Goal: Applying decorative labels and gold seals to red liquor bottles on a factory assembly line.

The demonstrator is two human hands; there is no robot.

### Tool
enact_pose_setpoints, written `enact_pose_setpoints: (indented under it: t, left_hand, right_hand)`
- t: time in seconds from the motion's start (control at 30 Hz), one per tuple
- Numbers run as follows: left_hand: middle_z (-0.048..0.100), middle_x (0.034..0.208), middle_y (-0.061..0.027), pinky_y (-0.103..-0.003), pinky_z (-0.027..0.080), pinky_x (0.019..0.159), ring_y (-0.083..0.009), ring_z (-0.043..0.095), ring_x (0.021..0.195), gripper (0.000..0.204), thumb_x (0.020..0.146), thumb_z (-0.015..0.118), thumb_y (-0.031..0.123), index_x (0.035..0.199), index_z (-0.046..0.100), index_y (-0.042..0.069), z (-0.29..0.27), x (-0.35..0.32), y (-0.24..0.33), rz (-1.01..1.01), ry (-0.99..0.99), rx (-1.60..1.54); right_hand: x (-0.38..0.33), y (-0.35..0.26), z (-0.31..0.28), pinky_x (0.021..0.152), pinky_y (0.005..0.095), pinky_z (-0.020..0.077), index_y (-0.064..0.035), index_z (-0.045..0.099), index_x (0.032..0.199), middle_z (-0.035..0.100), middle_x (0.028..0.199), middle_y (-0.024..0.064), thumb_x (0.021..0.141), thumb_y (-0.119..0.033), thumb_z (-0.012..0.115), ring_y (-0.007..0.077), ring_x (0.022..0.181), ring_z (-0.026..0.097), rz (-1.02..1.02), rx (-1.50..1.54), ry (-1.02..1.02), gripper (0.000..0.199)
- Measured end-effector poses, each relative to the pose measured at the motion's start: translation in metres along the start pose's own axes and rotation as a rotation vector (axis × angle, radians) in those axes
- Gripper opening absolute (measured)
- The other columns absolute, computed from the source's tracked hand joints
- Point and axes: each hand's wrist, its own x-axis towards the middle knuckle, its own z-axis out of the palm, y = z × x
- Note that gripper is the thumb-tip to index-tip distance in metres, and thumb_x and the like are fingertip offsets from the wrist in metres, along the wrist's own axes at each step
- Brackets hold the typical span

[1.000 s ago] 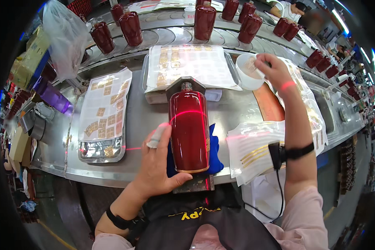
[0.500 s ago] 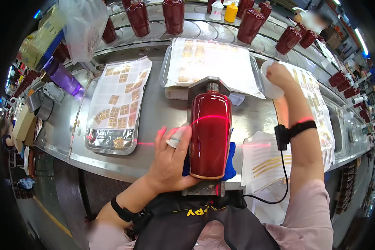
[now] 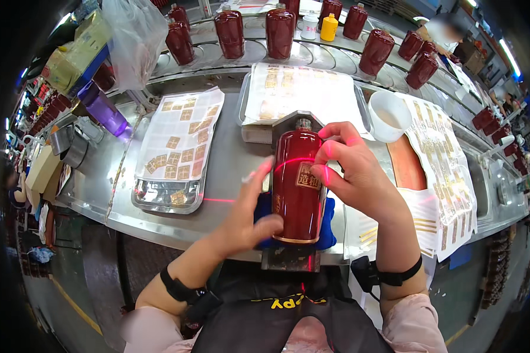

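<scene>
A glossy dark-red bottle (image 3: 291,203) lies tilted back in a metal cradle (image 3: 288,259), on blue cloth (image 3: 327,226). A gold square label (image 3: 308,175) sits on the bottle's upper right face. My right hand (image 3: 359,176) has its thumb and fingertips pinched at that label's right edge, against the glass. On the bottle's lower left, my left hand (image 3: 241,220) has its fingers apart and somewhat blurred, the thumb close to the glass. Red laser lines cross the bottle and the right fingers.
A tray of gold square labels (image 3: 176,135) stands at left, and a sheet-covered tray (image 3: 303,94) behind the cradle. A white tub (image 3: 390,115) and label sheets (image 3: 447,170) lie at right. Red bottles (image 3: 228,35) line the conveyor at the back.
My right hand has come from the white tub to the bottle's right side. A gold label now shows on the bottle's face. My left hand's fingers have spread and loosened from the bottle.
</scene>
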Motion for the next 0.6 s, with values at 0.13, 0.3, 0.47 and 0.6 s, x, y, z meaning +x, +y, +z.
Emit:
enact_pose_setpoints:
  t: [0.13,0.3,0.47,0.6]
  left_hand:
    - [0.046,0.136,-0.0230,-0.038,0.034,0.107,-0.0261,0.045,0.127,0.074,0.091,0.064,0.029,0.144,0.027,-0.006,0.013,0.039,0.003,-0.193,0.181,-0.254]
    - [0.047,0.130,-0.0135,-0.029,0.044,0.097,-0.0152,0.051,0.114,0.062,0.095,0.057,0.018,0.144,0.025,-0.002,0.027,0.050,0.009,-0.202,0.236,-0.454]
    - [0.048,0.128,-0.0130,-0.028,0.045,0.095,-0.0140,0.052,0.112,0.060,0.096,0.055,0.016,0.144,0.023,0.000,0.029,0.049,0.007,-0.238,0.245,-0.553]
    - [0.049,0.128,-0.0127,-0.028,0.046,0.095,-0.0142,0.052,0.112,0.059,0.096,0.054,0.017,0.144,0.023,0.000,0.028,0.051,0.008,-0.255,0.253,-0.545]
  right_hand:
    - [-0.002,0.007,0.004,0.081,0.0375,0.0467,-0.0023,0.057,0.085,0.051,0.111,0.0171,0.080,-0.004,0.069,0.0332,0.099,0.054,-0.050,-0.092,0.058,0.014]
    - [-0.013,0.008,0.009,0.077,0.0356,0.0484,-0.0028,0.059,0.089,0.051,0.113,0.0170,0.082,-0.006,0.069,0.0300,0.098,0.055,0.112,0.023,0.216,0.013]
    - [-0.036,0.004,0.029,0.066,0.0279,0.0474,-0.0051,0.065,0.107,0.051,0.118,0.0163,0.085,-0.005,0.067,0.0234,0.092,0.056,0.026,-0.004,0.374,0.022]
    - [-0.045,0.004,0.041,0.066,0.0309,0.0455,-0.0068,0.067,0.116,0.053,0.119,0.0152,0.083,-0.005,0.070,0.0243,0.093,0.054,0.056,-0.041,0.375,0.033]
